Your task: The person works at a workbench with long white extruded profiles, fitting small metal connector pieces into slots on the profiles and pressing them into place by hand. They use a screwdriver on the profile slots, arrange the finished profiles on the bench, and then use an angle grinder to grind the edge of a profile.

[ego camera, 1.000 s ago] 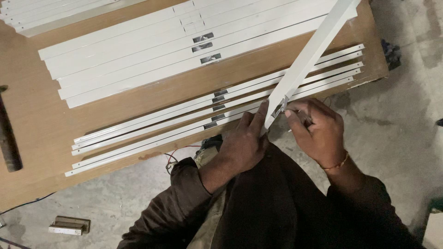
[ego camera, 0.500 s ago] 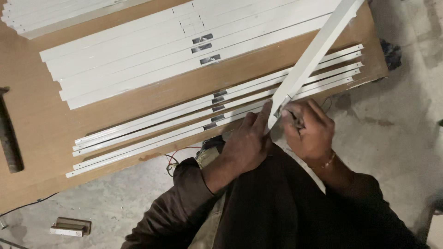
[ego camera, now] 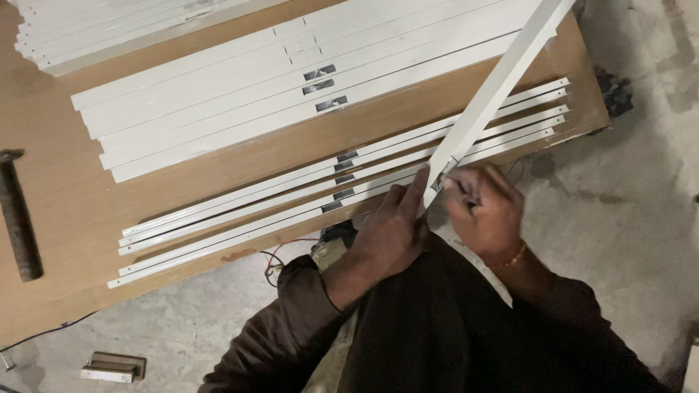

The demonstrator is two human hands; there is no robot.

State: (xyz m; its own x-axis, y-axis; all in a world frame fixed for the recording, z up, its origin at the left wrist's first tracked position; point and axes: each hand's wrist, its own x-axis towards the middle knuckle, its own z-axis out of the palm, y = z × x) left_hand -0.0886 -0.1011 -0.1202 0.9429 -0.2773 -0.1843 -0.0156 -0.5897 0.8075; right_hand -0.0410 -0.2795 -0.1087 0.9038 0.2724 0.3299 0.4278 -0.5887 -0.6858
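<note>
A long white metal channel slants from the top right down to my lap. My left hand grips its near end from the left side, fingers stretched along it. My right hand is closed on the same end from the right, fingertips pressed at a small dark fitting there; whether it holds a small tool I cannot tell. Both hands hover just past the near edge of a brown wooden board. Several thin white strips lie side by side on the board right beside my hands.
Wider white channels with dark fittings lie in a row farther back, and more are stacked at the top left. A dark metal bar rests at the board's left. Wires and a small block lie on the concrete floor.
My right hand has shifted slightly left and closer to the channel's end. My left hand keeps its grip in about the same place.
</note>
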